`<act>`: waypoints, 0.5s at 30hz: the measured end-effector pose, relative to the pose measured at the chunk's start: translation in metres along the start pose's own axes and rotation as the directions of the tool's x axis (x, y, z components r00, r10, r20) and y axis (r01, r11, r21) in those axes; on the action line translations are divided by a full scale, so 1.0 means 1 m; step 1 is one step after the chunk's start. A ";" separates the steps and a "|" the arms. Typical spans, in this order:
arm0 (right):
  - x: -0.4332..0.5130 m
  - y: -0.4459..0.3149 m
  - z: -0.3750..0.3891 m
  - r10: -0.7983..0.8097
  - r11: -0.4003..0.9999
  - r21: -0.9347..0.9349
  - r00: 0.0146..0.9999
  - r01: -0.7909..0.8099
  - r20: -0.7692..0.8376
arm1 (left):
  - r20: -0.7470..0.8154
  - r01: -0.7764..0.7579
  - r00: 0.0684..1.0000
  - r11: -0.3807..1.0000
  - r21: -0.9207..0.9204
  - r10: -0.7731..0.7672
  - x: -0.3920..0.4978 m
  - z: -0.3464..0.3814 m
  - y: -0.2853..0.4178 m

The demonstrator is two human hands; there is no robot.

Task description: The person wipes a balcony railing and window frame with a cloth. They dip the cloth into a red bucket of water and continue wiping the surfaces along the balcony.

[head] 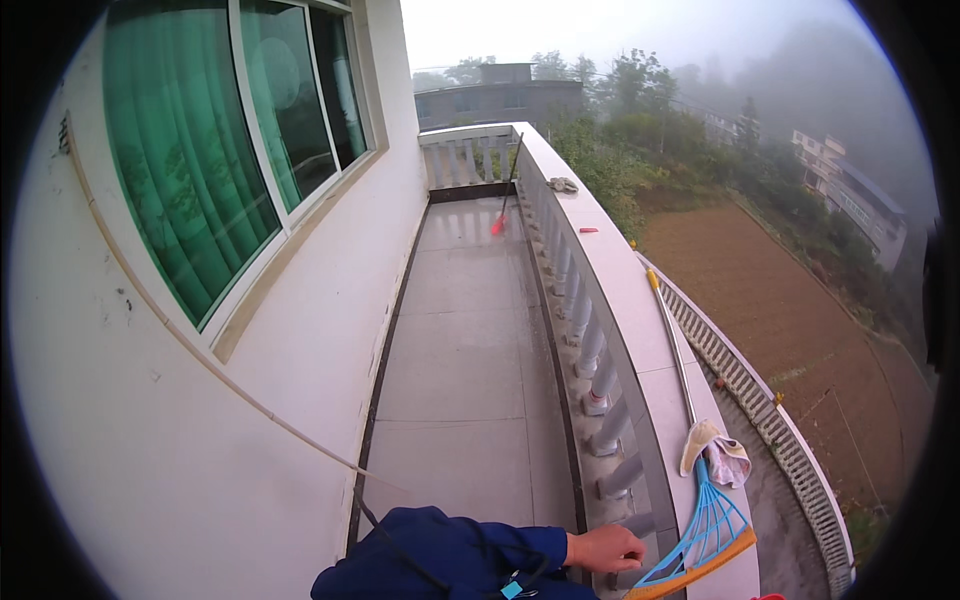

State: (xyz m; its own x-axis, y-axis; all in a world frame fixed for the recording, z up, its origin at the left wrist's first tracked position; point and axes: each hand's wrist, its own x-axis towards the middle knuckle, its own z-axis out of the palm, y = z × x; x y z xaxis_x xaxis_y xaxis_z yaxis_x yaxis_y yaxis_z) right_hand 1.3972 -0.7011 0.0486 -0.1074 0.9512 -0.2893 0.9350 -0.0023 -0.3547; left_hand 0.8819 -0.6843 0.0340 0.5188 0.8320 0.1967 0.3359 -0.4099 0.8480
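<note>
My right hand (606, 547), in a dark blue sleeve (525, 541), is low in the view beside the balustrade. Its fingers are curled in and no object shows in them; the palm is hidden. Just right of it, a broom with a fan-shaped blue plastic head (701, 525) and an orange edge lies along the tiled top rail (664, 397). The broom's silver handle (677, 352) ends in a yellow grip. A pale, stained cloth (727, 459) is draped over the joint of handle and head. My left hand is out of view.
A narrow tiled balcony floor (457, 375) runs between the white wall (315, 337) and the balusters (592, 352). A thin bamboo pole (195, 341) slants across the left. A grey rag (562, 185) and a small red object (589, 230) lie on the rail; a red-ended stick (506, 199) leans farther off.
</note>
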 end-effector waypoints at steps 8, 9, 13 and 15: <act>-0.038 -0.059 -0.002 0.089 0.994 -0.056 0.984 -0.099 -0.157 | -0.164 0.099 0.982 0.994 0.050 -0.089 -0.039 -0.018 0.002; -0.034 -0.060 -0.006 0.050 0.993 0.115 0.992 -0.036 -0.117 | -0.112 0.109 0.989 0.992 0.068 -0.101 -0.037 -0.018 0.001; -0.029 -0.055 -0.007 0.240 0.914 -0.215 0.885 -0.345 -0.399 | -0.209 0.047 0.977 0.998 0.039 -0.038 -0.029 -0.016 -0.006; -0.050 -0.056 0.001 0.382 0.865 -0.158 0.828 -0.477 -0.410 | -0.098 0.104 0.988 0.988 -0.116 -0.116 -0.016 -0.018 -0.010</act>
State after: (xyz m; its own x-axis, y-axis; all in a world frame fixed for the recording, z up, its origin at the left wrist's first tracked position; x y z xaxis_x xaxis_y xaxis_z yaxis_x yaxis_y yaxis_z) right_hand 1.3501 -0.7488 0.0816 0.4066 0.9135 -0.0105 0.9131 -0.4068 -0.0288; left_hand 0.8560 -0.6868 0.0316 0.3971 0.9063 0.1445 0.2948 -0.2751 0.9151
